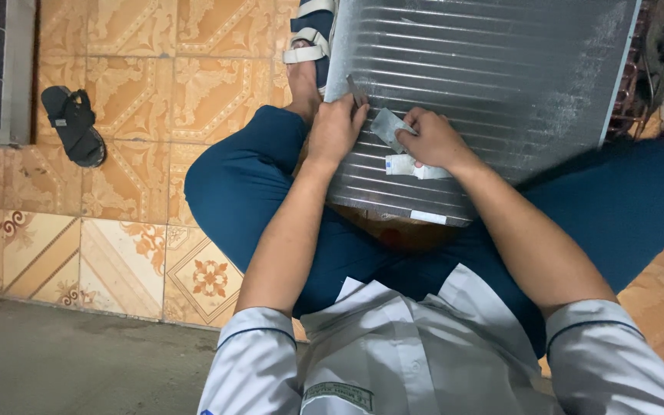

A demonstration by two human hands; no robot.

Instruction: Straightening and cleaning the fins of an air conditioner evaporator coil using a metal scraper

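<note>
So the big thing here is a finned coil panel (493,77), a flat rectangle of dull silver metal, ribbed all over with fine horizontal fins and a whitish, dusty strip down its right edge. It's propped across the person's lap, leaning on dark blue trousers (247,184), and I'll use it as the landmark for everything else.

The left hand (336,131) sits on the panel's lower left corner, grip closed around a thin flat metal tool (356,90) that pokes up from the fist against the fins. It looks like a narrow grey blade or strip; I can't tell more than that.

The right hand (433,141) is just beside it, lower middle of the panel, grip pinching a crumpled pale grey rag (387,125) pressed flat to the ribs. Right under that hand there's a small white folded scrap (409,165) lying on the fins, soft and papery looking.

At the panel's upper left edge a foot in a strappy sandal (309,38), navy with white bands, touches the metal. Well off to the panel's left, a black sandal (73,125) lies alone on the floor (140,100), which is glossy orange-tan tile with ornate cream patterns. Below the panel you see the wearer's light grey shirt (393,346), smooth cotton-ish with short sleeves.
</note>
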